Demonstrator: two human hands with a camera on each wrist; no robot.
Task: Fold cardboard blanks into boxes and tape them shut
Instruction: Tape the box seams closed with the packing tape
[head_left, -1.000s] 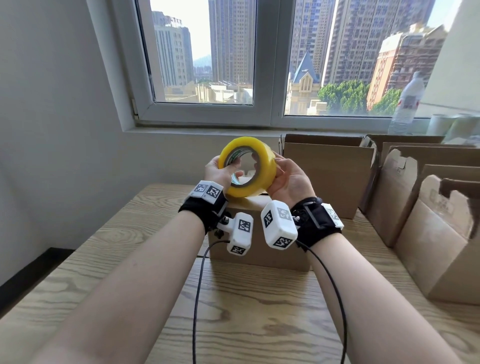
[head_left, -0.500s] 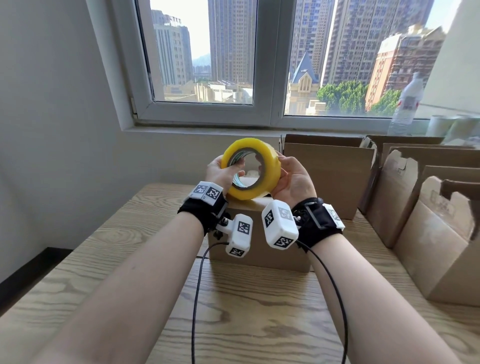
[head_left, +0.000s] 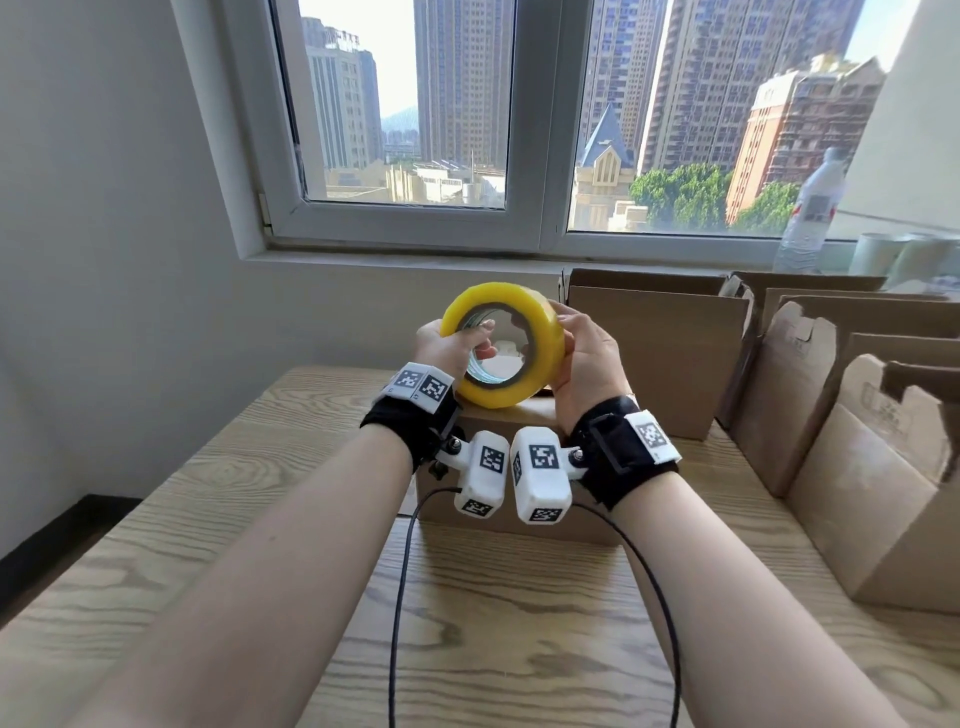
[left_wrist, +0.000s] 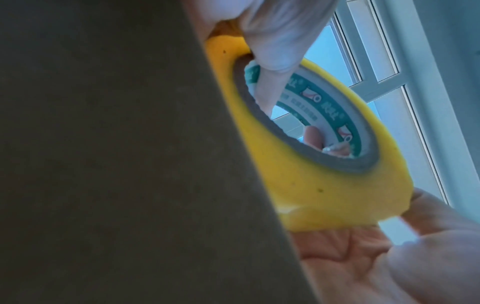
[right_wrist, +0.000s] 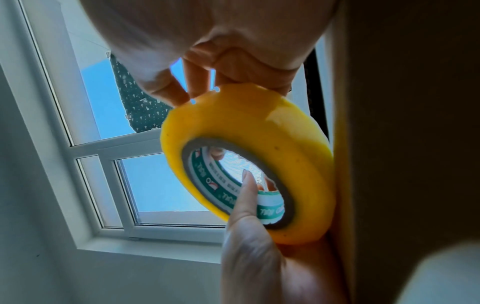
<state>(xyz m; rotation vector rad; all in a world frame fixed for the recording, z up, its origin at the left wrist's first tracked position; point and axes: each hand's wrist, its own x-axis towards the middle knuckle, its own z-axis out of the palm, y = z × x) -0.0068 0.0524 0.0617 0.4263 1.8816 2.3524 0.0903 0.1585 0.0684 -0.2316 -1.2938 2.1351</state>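
A yellow tape roll (head_left: 501, 345) is held upright in the air between both hands, above a closed cardboard box (head_left: 519, 525) on the wooden table (head_left: 208, 519). My left hand (head_left: 449, 343) grips the roll's left rim, with its thumb (left_wrist: 272, 61) reaching into the printed core. My right hand (head_left: 584, 358) cups the roll's outer right side, fingers curled over the yellow band. In the right wrist view the tape roll (right_wrist: 259, 127) hangs below the right fingers (right_wrist: 197, 82), in front of the window. The tape's free end cannot be made out.
Several folded brown boxes with open tops stand along the right, the nearest (head_left: 883, 493) at the table's right edge, another (head_left: 654, 353) behind the hands. A water bottle (head_left: 810, 213) and pale rolls (head_left: 893, 254) sit on the windowsill. Two black cables (head_left: 400, 597) trail across the table.
The roll has turned slightly between the hands. My left thumb has slid further into the core and the two wrists have drawn a little closer.
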